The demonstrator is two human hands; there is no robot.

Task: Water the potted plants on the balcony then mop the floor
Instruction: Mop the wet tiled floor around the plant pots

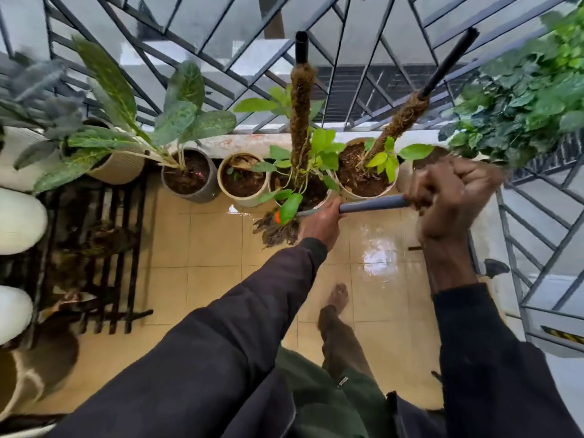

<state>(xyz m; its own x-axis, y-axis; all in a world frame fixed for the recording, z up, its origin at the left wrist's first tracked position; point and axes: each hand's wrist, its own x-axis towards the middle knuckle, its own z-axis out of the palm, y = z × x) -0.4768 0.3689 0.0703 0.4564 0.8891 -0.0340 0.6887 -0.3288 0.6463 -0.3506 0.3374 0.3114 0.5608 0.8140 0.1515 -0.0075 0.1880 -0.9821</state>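
**Position.** The mop handle (373, 205) lies nearly level, just right of centre, and is held in both hands.

**Grip.**
- The right hand (452, 197), at the handle's three o'clock end, is closed in a full fist round the top.
- The left hand (319, 221), at the nine o'clock end, is wrapped round the shaft just above the mop head (276, 230).

**Mop head.** It is a dark string bundle with an orange collar. It rests on the floor (202, 235) against the foot of the middle pot (324, 200), partly under a leaf.

**Floor.** The tiles at four o'clock of the head shine wet.

**Assessment.**
- The shaft appears stiff, smooth and light.
- The soaked strings are likely limp, heavy and inclined to drag.
- Two well-spaced hands suit the load.
- A damp palm may slip on the smooth shaft.
- The leaves close by look easily torn, so short strokes are advised.
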